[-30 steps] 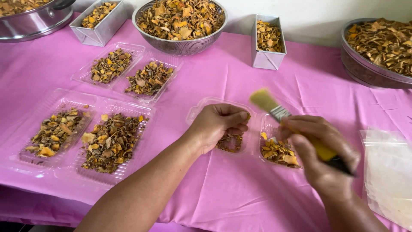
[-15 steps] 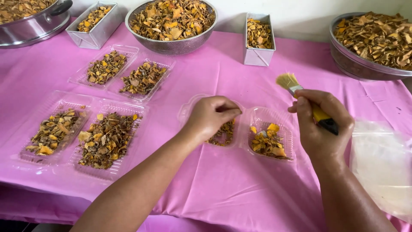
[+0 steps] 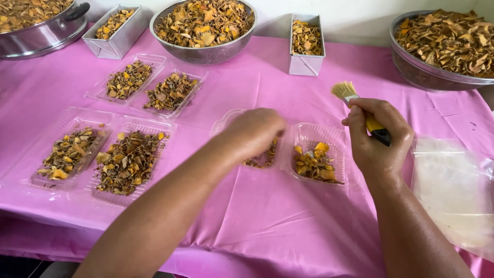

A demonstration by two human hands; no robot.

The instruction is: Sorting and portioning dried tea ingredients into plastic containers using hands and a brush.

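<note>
The left hand [image 3: 254,131] is seen knuckles-up over the left half of a clear two-well tray [image 3: 309,136] near the middle of the bench [image 3: 257,226]. Its fingers are curled down into dried orange-brown pieces [image 3: 260,159]; motion blur prevents it being told whether the grip is closed on any of them.

The right hand [image 3: 378,139] is held just to the right of the tray, its grip closed round the yellow-and-black handle of a small brush [image 3: 355,103]. The brush's long axis runs from the handle in the palm up and leftward; the pale bristles [image 3: 343,89] point away from the person, above and beyond the tray's right well.

The right well is noted as part filled with yellow-orange pieces [image 3: 314,162], lying below and left of the bristles. The right hand is nearer to this well; the left hand is nearer to the left well.

Also recorded: four filled clear trays [image 3: 103,159] on the left of the bench, two small rectangular tins [image 3: 306,44], a metal colander [image 3: 203,31] and a large metal bowl [image 3: 442,46] of the same dried material at the back, and clear plastic bags [image 3: 455,195] at the right edge.
</note>
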